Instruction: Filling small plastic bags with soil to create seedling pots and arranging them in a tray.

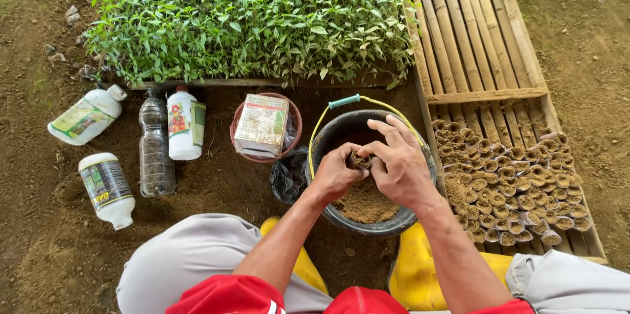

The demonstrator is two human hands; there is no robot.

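Seedling tray (249,19) up top, 3 white bottles (88,116) + clear bottle (155,150) left, box in red basket (262,125).

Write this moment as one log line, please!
left hand: holds small soil cup | right hand: pinching same cup | below: black bucket of soil | right: bamboo tray with filled cups | behind: seedlings

The single head-worn camera looks steeply down from close above the person's knees, facing forward across the brown dirt ground (39,248).
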